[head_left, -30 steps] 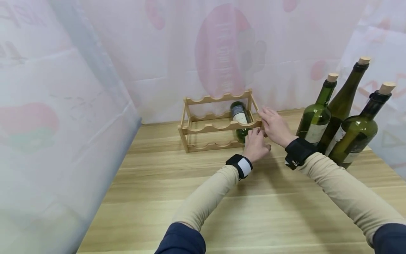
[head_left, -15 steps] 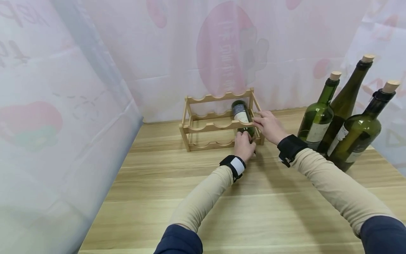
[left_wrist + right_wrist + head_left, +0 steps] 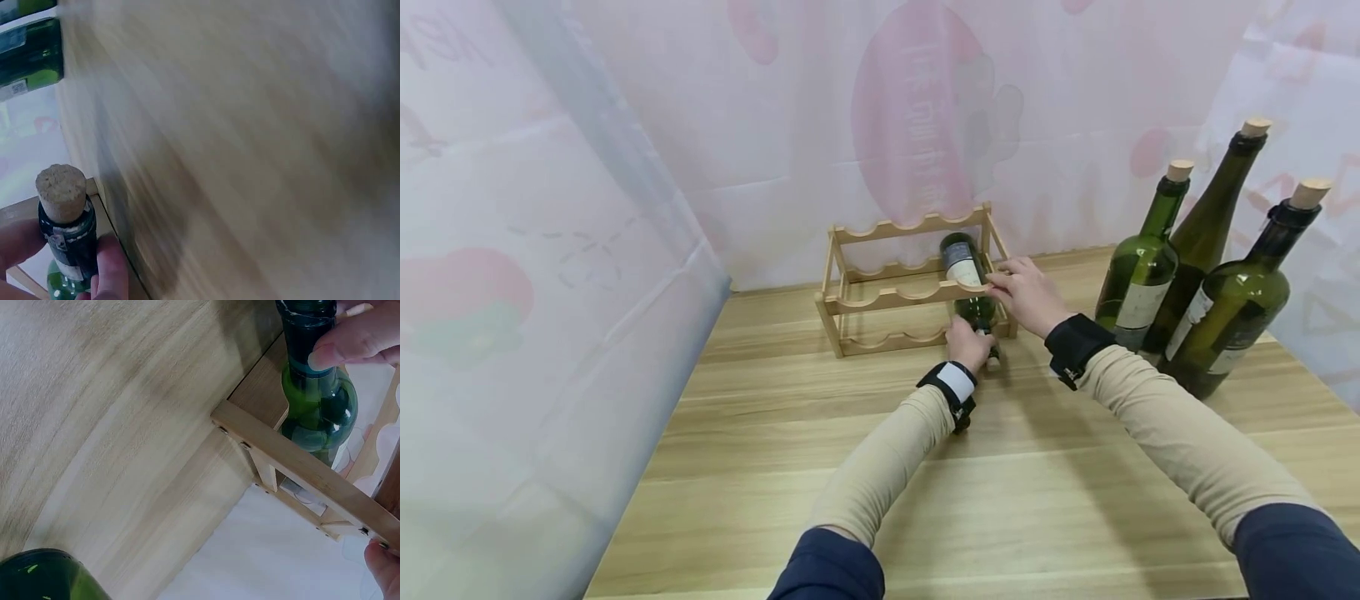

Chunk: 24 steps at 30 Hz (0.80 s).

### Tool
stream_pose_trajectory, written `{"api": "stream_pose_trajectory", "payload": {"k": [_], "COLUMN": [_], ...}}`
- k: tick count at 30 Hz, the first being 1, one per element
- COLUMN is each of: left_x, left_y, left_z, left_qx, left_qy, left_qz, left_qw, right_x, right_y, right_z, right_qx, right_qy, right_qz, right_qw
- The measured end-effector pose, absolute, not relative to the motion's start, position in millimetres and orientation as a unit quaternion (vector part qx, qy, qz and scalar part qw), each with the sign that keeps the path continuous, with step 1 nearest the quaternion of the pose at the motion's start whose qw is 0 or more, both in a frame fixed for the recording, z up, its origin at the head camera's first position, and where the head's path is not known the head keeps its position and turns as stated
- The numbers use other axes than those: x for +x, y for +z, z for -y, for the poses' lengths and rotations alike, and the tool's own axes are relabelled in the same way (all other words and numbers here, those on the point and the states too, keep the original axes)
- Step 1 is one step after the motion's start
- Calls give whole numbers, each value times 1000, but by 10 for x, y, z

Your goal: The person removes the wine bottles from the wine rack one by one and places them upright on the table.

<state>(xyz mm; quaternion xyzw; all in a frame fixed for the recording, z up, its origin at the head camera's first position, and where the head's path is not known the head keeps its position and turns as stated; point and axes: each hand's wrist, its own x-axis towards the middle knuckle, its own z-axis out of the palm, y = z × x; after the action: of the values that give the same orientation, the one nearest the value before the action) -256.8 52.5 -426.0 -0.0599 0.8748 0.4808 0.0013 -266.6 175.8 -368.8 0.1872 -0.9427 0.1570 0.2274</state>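
A green wine bottle [image 3: 961,260] lies in the right end of the lower tier of a small wooden wine rack [image 3: 891,299], its corked neck toward me. My left hand [image 3: 967,343] pinches that neck; in the left wrist view the thumb and fingers sit on either side of it, just below the cork [image 3: 61,190]. With my right hand [image 3: 1028,296] I grip the right end of the rack's upper front rail. A fingertip [image 3: 382,565] shows at the rack's frame in the right wrist view, while the rest of that hand is out of sight there.
Three corked green bottles stand upright at the right, close to my right forearm: a shorter one [image 3: 1142,279], a tall slim one [image 3: 1213,204] and a wide one [image 3: 1240,308]. A printed white curtain [image 3: 790,167] hangs behind the wooden table [image 3: 760,467] and along its left side.
My left hand has moved from the rack's right front corner leftward and down onto the bottle's neck, and the cork now shows. My right hand has shifted slightly left along the rail.
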Motion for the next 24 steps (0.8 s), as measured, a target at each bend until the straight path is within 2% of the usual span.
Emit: {"api": "stream_pose_trajectory", "payload": {"k": [11,17,24], "left_x": [-2572,-2609,-2647], "left_y": [-4264,-4325,-4388], "left_z": [-524,-507,-450], "left_qx": [-121,-128,-116], "left_qy": [598,722,763], "left_qz": [-791,-669,-609], "left_qw": [51,121,185], "right_x": [-2684,-2689,-2683], "right_y": [-3716,-3730,-3741], "right_z": [-1766,-1774,-1770], "right_qx": [197,198,201], "right_qy": [144,143,137], "right_qz": [940,935,935], "right_qw": [240,257,258]}}
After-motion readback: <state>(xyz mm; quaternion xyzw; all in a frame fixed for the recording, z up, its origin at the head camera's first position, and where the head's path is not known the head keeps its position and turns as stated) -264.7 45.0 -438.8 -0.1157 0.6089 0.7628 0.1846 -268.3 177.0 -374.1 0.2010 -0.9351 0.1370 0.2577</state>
